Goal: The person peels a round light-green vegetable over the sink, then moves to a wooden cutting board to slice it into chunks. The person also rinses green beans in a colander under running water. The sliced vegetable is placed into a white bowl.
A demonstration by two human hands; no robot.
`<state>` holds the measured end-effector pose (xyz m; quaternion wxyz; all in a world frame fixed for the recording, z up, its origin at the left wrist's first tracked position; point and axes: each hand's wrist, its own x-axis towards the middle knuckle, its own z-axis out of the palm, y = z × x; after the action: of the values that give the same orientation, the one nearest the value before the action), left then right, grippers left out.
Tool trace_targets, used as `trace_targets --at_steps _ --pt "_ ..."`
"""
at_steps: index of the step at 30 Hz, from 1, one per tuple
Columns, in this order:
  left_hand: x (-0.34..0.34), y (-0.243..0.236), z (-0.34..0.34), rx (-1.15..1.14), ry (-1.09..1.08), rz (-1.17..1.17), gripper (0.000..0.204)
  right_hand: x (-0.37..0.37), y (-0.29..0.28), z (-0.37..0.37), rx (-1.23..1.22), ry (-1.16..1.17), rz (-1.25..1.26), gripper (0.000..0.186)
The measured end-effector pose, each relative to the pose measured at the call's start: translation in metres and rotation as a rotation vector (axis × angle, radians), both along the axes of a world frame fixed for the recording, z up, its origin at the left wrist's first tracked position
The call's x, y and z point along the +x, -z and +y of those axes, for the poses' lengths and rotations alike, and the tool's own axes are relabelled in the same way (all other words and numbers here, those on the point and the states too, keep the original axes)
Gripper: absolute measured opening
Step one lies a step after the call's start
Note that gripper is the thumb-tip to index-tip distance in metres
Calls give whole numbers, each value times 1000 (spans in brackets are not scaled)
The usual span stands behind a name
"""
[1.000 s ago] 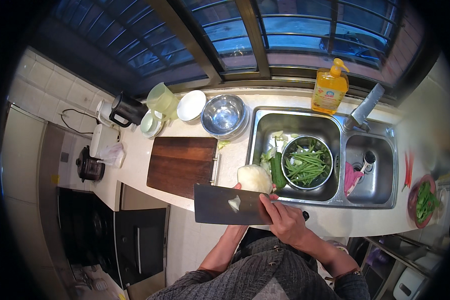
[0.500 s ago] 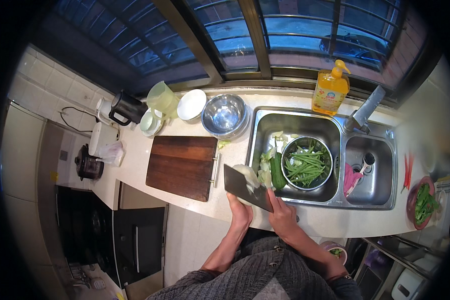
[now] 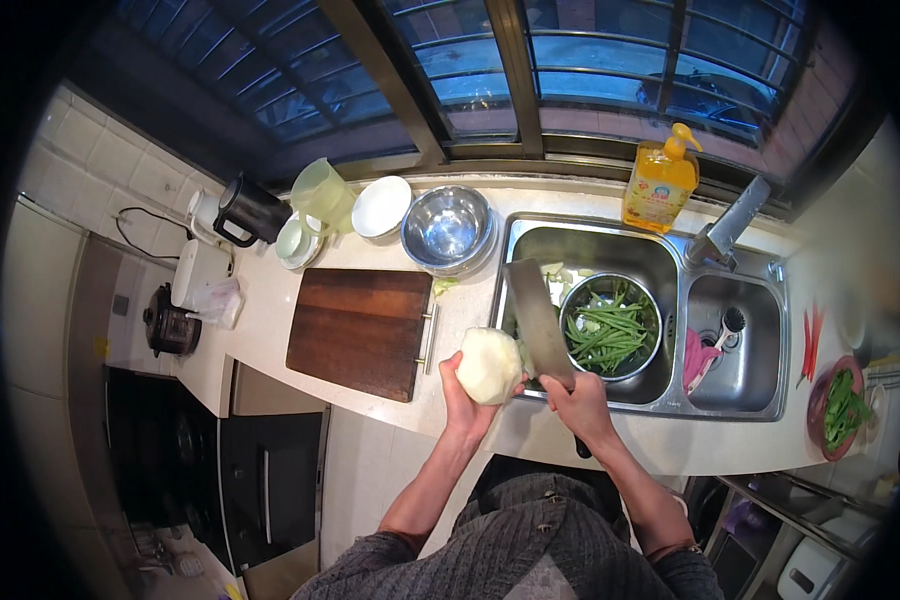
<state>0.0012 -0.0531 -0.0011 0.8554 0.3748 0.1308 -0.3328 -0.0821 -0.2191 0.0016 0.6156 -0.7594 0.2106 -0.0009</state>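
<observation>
A peeled, round, whitish vegetable (image 3: 490, 366) rests in my left hand (image 3: 462, 408), fingers curled around its underside and sides. My right hand (image 3: 582, 405) grips a cleaver (image 3: 537, 315) close to where blade meets handle. The blade points up and away, just right of the vegetable, over the sink's left edge. Below the right fist the black handle end (image 3: 582, 448) sticks out. Pale peelings (image 3: 558, 272) lie in the large sink basin (image 3: 590, 240), beside a steel bowl of green beans (image 3: 612, 335). The blade and vegetable cover part of the basin.
Left of my hands lies a wooden cutting board (image 3: 362, 330) with a metal handle. Behind it stand steel bowls (image 3: 447, 232), a white bowl (image 3: 381, 207) and a pale green jug (image 3: 324, 195). A yellow soap bottle (image 3: 660, 185) and the faucet (image 3: 728, 225) border the sink.
The cleaver has come off the vegetable and swung upright to the right. My left hand has turned, bringing the whole peeled vegetable into view.
</observation>
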Motion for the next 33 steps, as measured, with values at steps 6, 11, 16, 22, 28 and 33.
trace_targets --at_steps 6,11,16,22,28,33 --pt "-5 19 -8 -101 -212 126 70 -23 -10 22 -481 -43 -318 25" --pt "-2 21 -6 -310 -28 103 79 -36 -14 40 -701 -188 -374 65" --pt "-1 15 -6 -396 -27 110 78 -32 -16 41 -797 -192 -425 72" --pt "4 30 -7 -273 -135 114 76 -32 -14 41 -797 -212 -416 75" --pt "-11 33 -5 36 -314 -95 58 -29 14 43 -743 -152 -405 67" --pt "-9 27 -11 219 -476 -233 49 -28 46 44 -738 -96 -225 52"
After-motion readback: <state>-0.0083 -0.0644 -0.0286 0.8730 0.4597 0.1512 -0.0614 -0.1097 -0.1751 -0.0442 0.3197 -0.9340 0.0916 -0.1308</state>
